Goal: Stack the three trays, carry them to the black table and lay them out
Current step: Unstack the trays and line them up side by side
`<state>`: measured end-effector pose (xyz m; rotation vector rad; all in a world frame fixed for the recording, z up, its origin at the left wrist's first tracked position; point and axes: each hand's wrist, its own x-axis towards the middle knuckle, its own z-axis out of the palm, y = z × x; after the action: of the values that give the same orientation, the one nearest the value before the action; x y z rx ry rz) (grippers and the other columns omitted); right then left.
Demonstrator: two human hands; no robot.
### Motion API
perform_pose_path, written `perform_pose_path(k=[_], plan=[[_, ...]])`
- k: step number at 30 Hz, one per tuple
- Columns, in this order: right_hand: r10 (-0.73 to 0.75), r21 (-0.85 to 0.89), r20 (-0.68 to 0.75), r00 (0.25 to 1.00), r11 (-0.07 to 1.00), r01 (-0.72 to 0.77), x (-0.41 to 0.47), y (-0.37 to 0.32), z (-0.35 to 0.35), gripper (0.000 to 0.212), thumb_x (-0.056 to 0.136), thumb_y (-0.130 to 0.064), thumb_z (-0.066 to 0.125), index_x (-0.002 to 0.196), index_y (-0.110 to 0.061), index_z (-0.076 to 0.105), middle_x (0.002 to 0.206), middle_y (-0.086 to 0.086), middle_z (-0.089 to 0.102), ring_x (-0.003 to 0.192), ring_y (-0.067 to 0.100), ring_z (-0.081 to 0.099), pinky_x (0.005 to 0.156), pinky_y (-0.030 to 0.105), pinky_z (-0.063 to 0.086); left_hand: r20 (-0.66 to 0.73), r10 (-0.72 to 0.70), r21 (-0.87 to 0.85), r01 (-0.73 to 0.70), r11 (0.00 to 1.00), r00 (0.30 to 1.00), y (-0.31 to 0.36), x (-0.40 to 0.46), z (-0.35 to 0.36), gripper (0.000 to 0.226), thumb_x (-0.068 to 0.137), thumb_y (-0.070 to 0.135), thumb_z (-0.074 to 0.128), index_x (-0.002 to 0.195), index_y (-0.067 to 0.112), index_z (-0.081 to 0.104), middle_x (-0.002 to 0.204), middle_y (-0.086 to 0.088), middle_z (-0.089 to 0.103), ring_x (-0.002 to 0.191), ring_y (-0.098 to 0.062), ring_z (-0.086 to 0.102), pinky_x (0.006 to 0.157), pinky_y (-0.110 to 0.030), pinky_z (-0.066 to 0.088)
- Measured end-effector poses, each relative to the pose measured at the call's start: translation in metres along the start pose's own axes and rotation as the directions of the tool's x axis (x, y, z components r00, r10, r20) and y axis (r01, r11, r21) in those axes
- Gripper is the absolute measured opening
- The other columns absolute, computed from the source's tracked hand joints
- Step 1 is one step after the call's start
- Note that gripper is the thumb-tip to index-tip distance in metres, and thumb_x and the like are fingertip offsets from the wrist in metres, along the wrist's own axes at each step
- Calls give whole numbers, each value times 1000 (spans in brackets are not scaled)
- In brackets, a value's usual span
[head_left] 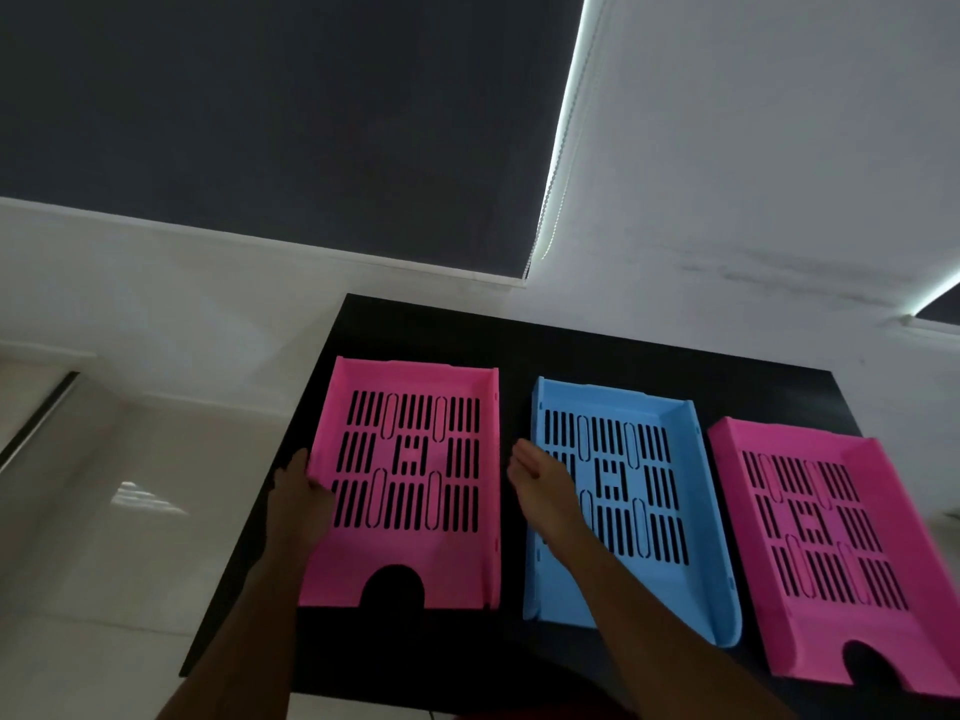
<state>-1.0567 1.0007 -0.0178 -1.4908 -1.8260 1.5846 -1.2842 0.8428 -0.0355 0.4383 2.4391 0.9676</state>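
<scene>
All three trays lie side by side on the black desk [571, 350]. Your left hand [298, 493] grips the left pink tray [415, 543]; your right hand [540, 478] hangs open beside it.

White walls [753, 148], a dark roller blind [270, 122] edged with daylight — pale glossy floor tiles [104, 537] at left.

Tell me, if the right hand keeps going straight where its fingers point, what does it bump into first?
The right hand points up and left, over the gap between the blue tray and the left pink tray. It would probably meet that pink tray's right wall first, though depth is unclear.
</scene>
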Motion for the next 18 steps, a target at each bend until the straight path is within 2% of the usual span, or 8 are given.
perform_pose_path(k=[2,3,6,8,11,13,15,18], plan=[[-24,11,-106,994,1000,26,-2,2,-25,29,100,-12,54,127,-7,65,119,5,71,103,18,68,96,36,54,-84,64,-7,-65,998,994,8,-2,12,49,97,6,45,145,10,36,145,-25,39,95,-37,64,61,-34,57],[-27,26,-177,984,999,32,-2,6,-39,34,100,-14,57,133,-10,62,124,0,69,110,16,67,99,33,53,-86,108,-20,-110,994,990,16,-8,22,48,98,12,47,144,12,35,150,-22,36,109,-40,62,74,-44,61],[-2,8,-413,911,1000,6,-6,30,-92,30,98,-24,59,127,-15,65,106,0,72,95,16,71,87,35,59,91,240,-49,-236,970,967,47,-42,63,63,100,30,51,154,16,23,163,-11,28,145,-33,35,114,-53,37],[48,12,-561,826,999,-50,-14,46,-127,25,99,-29,54,117,-16,65,94,5,72,81,22,69,73,41,61,268,284,-53,-280,958,921,67,-67,92,75,98,40,51,158,16,13,166,-10,19,150,-29,24,120,-49,25],[143,62,-717,682,988,-142,-29,68,-173,23,100,-18,52,119,-10,62,104,11,67,82,21,62,66,32,53,477,241,-45,-251,967,845,82,-89,129,91,94,45,58,158,19,-1,167,-7,9,151,-31,19,119,-47,21],[208,62,-737,643,968,-242,-37,88,-199,43,99,-24,56,138,-4,53,129,17,63,112,33,62,89,44,55,520,237,-38,-255,966,821,83,-96,147,98,93,42,62,158,19,-7,168,-6,2,153,-30,13,120,-45,17],[259,-43,-681,685,920,-390,-41,110,-217,70,95,-41,62,151,-4,39,151,23,47,137,43,46,109,58,41,503,265,-24,-293,956,823,80,-98,159,97,93,35,63,158,19,-8,168,-6,-2,153,-28,12,121,-44,16],[334,-113,-503,797,889,-443,-43,129,-224,80,93,-45,65,153,-4,33,153,24,44,138,44,44,111,57,38,494,291,-8,-330,944,820,83,-102,168,88,97,25,59,158,19,-4,168,-7,5,149,-28,27,118,-38,23]])
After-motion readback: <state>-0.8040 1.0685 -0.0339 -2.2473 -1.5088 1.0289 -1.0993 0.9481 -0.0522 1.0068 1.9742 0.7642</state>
